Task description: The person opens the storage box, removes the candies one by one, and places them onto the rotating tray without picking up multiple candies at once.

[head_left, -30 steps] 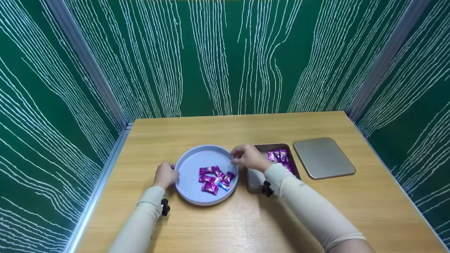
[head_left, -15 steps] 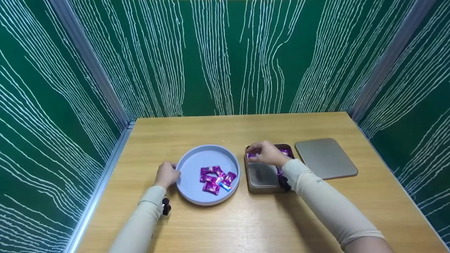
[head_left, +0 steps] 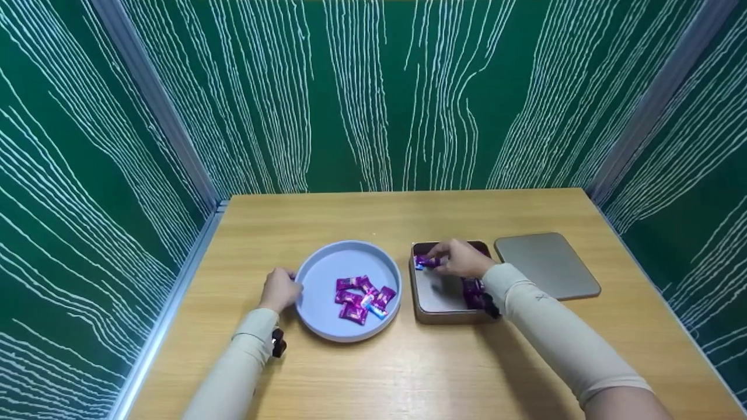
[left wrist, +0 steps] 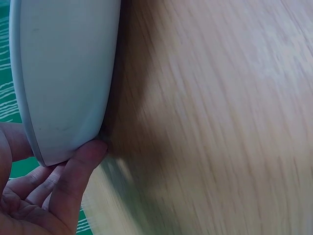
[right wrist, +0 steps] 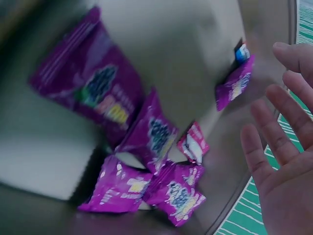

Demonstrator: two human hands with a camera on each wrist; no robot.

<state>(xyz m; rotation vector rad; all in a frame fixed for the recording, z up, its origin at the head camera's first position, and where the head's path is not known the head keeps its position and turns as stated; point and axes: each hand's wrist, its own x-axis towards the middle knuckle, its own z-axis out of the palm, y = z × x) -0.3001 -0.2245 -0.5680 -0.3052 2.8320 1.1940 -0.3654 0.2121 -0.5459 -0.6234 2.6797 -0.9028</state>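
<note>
In my right-hand camera, a purple candy packet (right wrist: 235,85) leans by a smaller blue candy packet (right wrist: 242,53) in the far-left corner of the metal tin (head_left: 449,318). My right hand (head_left: 464,259) reaches over that corner, released: its fingers are spread and nearly straight, with a gap between them and the purple packet. Along the tin's right side lies a group of purple packets (right wrist: 178,196) printed with dark fruit clusters, with a small pink packet (right wrist: 193,143) among them; from my head camera, my right arm covers part of this group.

The tin stands near the middle of the worktop (head_left: 379,379). Just left of it, closer to the worktop's left edge, sits the round pale-blue plate (head_left: 321,280). My left hand (head_left: 280,289) grasps this plate by its left side, thumb at the rim and fingertips against the outer wall. On the plate, several purple candies (head_left: 354,314) lie bunched toward the right, a blue-and-white candy (head_left: 376,310) among them.

Right of the tin, toward the worktop's right edge, the square metal lid (head_left: 548,265) lies flat. Beyond the far edge rises a green wall (head_left: 344,87) with wavy white lines.
</note>
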